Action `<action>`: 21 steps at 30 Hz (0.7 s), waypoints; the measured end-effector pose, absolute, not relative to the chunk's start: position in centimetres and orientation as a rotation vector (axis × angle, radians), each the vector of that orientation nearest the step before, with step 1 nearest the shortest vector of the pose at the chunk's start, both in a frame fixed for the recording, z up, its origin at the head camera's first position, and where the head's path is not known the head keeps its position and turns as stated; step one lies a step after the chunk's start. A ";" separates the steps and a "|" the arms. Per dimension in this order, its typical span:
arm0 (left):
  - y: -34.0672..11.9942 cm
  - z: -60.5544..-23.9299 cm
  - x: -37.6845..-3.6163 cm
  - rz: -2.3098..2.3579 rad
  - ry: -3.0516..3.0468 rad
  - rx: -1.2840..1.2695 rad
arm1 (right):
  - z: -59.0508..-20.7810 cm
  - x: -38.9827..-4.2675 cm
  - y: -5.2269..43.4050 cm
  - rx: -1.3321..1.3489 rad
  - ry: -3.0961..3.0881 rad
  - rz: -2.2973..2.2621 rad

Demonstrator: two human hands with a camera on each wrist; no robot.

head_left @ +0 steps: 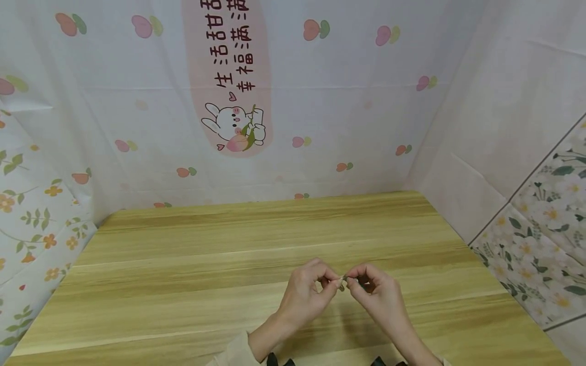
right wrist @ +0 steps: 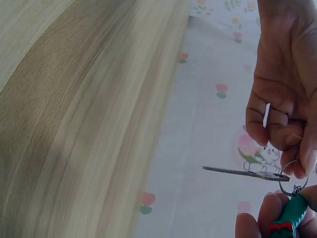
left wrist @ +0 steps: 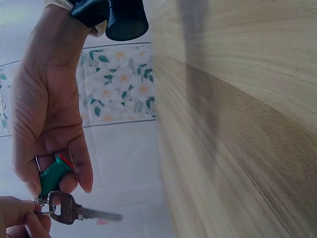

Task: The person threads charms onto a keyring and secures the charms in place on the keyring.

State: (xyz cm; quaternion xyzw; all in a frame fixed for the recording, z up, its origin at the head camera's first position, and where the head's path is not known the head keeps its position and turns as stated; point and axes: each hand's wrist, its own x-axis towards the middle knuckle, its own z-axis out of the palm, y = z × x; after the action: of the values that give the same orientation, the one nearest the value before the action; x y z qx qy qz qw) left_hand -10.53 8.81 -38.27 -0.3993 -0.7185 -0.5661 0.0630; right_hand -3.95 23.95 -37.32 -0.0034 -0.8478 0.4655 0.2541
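Both hands meet over the near middle of the wooden table (head_left: 229, 239), fingertips facing, and between them we hold a small key set. Our left hand (head_left: 305, 291) sits at about 9 o'clock of the set and our right hand (head_left: 377, 291) at about 3 o'clock, so neither is nearer; each is already on it. In the right wrist view, the left hand's curled fingers pinch the split ring (right wrist: 292, 174) where the key's head hangs, and the silver key (right wrist: 245, 172) runs level from the ring toward 9 o'clock, its long axis pointing away from the fingers. In the left wrist view, the right hand's thumb and fingers close round the green fob (left wrist: 53, 174), which has a red edge, with the ring (left wrist: 45, 208) just below it and the key (left wrist: 81, 212) pointing toward 3 o'clock. Both hands are clenched on the set, none of it touching the table.
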 end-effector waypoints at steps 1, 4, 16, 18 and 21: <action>8.8 -38.2 -10.5 -1.729 -2.181 -1.197 | -37.3 -3.9 24.0 -0.017 -2.310 1.289; 8.7 -38.0 -10.4 -1.745 -2.203 -1.179 | -37.2 -3.9 24.2 -0.038 -2.333 1.343; 9.2 -38.6 -10.5 -1.379 -1.989 -1.254 | -36.5 -3.6 23.8 -0.118 -2.336 1.496; 9.2 -38.6 -10.5 -1.305 -1.969 -1.249 | -36.3 -3.6 23.8 -0.134 -2.330 1.589; 9.3 -38.5 -10.6 -1.299 -1.973 -1.241 | -36.2 -3.7 23.7 -0.143 -2.324 1.651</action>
State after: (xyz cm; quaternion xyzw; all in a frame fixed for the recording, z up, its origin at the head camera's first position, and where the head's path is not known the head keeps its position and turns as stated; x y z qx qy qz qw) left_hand -10.60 9.26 -38.54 -0.4522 -0.7188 -0.4731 0.2345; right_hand -3.67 23.75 -36.21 -0.0496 -0.8058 0.5725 0.1433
